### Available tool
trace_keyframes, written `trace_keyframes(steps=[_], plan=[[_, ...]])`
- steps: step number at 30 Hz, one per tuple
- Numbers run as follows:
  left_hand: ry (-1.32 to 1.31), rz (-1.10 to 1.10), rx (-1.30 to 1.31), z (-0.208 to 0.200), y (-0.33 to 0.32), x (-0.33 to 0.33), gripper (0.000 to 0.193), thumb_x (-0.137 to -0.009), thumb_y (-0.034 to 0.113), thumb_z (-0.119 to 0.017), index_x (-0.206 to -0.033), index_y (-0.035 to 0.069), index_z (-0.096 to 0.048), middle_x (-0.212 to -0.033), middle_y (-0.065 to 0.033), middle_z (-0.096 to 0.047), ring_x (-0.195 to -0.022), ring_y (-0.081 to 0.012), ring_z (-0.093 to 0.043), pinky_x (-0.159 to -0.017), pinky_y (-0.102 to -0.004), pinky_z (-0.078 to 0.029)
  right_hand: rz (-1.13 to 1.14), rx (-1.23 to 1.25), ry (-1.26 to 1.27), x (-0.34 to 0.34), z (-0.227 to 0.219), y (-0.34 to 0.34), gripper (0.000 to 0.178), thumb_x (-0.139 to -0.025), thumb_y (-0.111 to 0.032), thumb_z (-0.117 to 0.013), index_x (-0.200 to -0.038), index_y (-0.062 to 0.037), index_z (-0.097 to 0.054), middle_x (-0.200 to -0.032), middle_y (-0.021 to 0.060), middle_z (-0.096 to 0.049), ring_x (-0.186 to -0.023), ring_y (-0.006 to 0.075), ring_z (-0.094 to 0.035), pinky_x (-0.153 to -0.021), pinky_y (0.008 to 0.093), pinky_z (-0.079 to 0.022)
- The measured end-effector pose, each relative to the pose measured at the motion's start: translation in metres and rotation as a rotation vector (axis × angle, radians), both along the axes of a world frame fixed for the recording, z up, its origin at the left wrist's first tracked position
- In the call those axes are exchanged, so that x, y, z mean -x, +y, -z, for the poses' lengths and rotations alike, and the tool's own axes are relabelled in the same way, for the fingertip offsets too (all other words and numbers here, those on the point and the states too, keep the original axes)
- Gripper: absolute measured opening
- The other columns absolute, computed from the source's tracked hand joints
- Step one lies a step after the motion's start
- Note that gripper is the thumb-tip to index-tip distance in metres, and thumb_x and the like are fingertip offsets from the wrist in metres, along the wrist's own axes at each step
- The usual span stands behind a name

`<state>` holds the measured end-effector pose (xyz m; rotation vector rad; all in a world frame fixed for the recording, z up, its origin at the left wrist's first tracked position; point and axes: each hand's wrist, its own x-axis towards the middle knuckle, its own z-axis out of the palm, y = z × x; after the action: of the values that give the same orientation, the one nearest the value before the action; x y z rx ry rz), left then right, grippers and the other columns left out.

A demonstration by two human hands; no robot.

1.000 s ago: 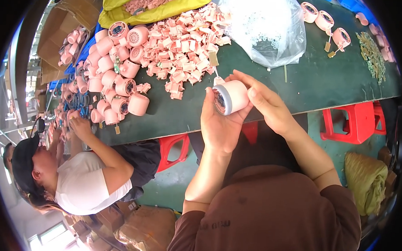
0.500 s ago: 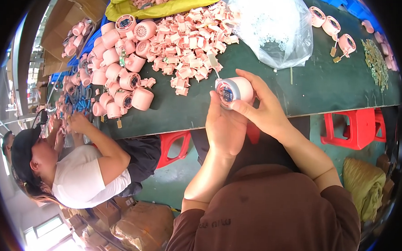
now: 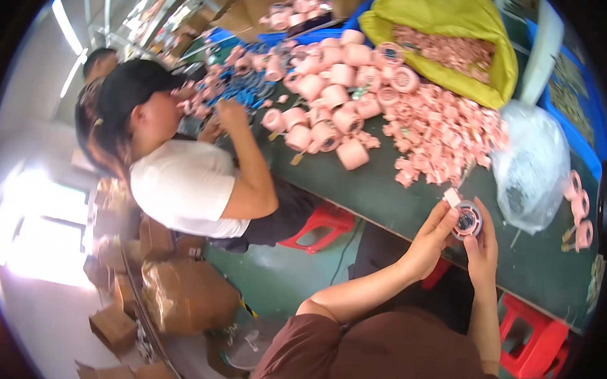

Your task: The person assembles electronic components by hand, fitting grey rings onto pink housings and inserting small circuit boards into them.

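Over the table's near edge I hold a round pink housing (image 3: 467,220) with a grey rim, its open face turned up toward me. A dark circuit board shows inside it. My left hand (image 3: 426,248) closes on its left side, the thumb at the rim. A small pale rectangular piece (image 3: 452,197) is at the left fingertips; whether they pinch it I cannot tell. Around the right side of the housing my right hand (image 3: 483,252) is wrapped, thumb on the near rim. Just beyond lies a heap of small pink plastic parts (image 3: 439,137).
Pink round housings (image 3: 333,97) are piled left of the small parts. A yellow sack (image 3: 450,21) stands behind, a clear plastic bag (image 3: 532,164) to the right. Several housings with wires (image 3: 580,212) lie far right. A co-worker (image 3: 190,185) sits at left; red stools (image 3: 322,227) are under the table.
The view has swung left, showing more of the co-worker and floor. The housing's face has turned more upward, and my left fingers have moved up to the small pale piece beside it.
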<state>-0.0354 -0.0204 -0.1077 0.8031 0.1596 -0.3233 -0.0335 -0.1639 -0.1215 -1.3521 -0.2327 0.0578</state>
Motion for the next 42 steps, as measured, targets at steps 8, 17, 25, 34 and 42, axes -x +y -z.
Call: trace_keyframes(steps=[8, 17, 25, 34, 42], plan=[[-0.197, -0.202, -0.262, -0.017, 0.066, -0.028, 0.049, -0.101, 0.027, -0.050, -0.144, 0.009, -0.037, -0.124, -0.0016, -0.055, -0.109, -0.0104, -0.055, -0.087, -0.0267, -0.048, 0.035, 0.449, -0.160, -0.001, -0.001, 0.001, 0.037, -0.091, -0.006, -0.059, -0.127, 0.0031, -0.055, -0.112, 0.0141, -0.063, -0.105, 0.0217, -0.061, -0.095, 0.0320, -0.045], [-0.453, -0.890, -0.528, -0.045, 0.237, -0.180, 0.037, -0.094, 0.026, -0.059, -0.122, 0.002, -0.053, -0.107, -0.0077, -0.056, -0.092, -0.0166, -0.056, -0.078, -0.0292, -0.047, 0.118, 0.497, -0.104, -0.005, 0.003, 0.006, 0.018, -0.095, -0.008, -0.056, -0.104, 0.0042, -0.065, -0.092, 0.0119, -0.068, -0.088, 0.0185, -0.066, -0.082, 0.0277, -0.048], [-0.617, -0.964, -1.719, -0.018, 0.343, -0.303, 0.058, -0.083, 0.031, -0.064, -0.132, 0.002, -0.050, -0.127, -0.0318, -0.048, -0.113, -0.0474, -0.050, -0.094, -0.0451, -0.043, 0.119, 0.510, -0.119, -0.004, -0.002, 0.015, 0.016, -0.094, -0.007, -0.056, -0.100, 0.0032, -0.067, -0.087, 0.0117, -0.067, -0.082, 0.0187, -0.066, -0.076, 0.0273, -0.049], [-0.096, -0.382, -2.118, -0.027, 0.303, -0.305, 0.075, -0.090, 0.046, -0.048, -0.154, 0.023, -0.014, -0.155, -0.0270, -0.018, -0.141, -0.0448, -0.024, -0.108, -0.0671, -0.013, 0.163, 0.647, -0.179, -0.002, -0.006, 0.014, 0.018, -0.095, -0.011, -0.057, -0.100, 0.0014, -0.068, -0.086, 0.0099, -0.067, -0.079, 0.0162, -0.062, -0.074, 0.0268, -0.047], [-0.782, -0.777, -1.827, -0.010, 0.275, -0.223, 0.061, -0.083, 0.028, -0.065, -0.133, -0.003, -0.045, -0.135, -0.0334, -0.041, -0.119, -0.0511, -0.044, -0.099, -0.0539, -0.039, 0.156, 0.664, -0.221, -0.002, -0.013, 0.010, 0.013, -0.090, -0.005, -0.060, -0.099, 0.0002, -0.067, -0.086, 0.0106, -0.068, -0.080, 0.0224, -0.063, -0.075, 0.0300, -0.048]])
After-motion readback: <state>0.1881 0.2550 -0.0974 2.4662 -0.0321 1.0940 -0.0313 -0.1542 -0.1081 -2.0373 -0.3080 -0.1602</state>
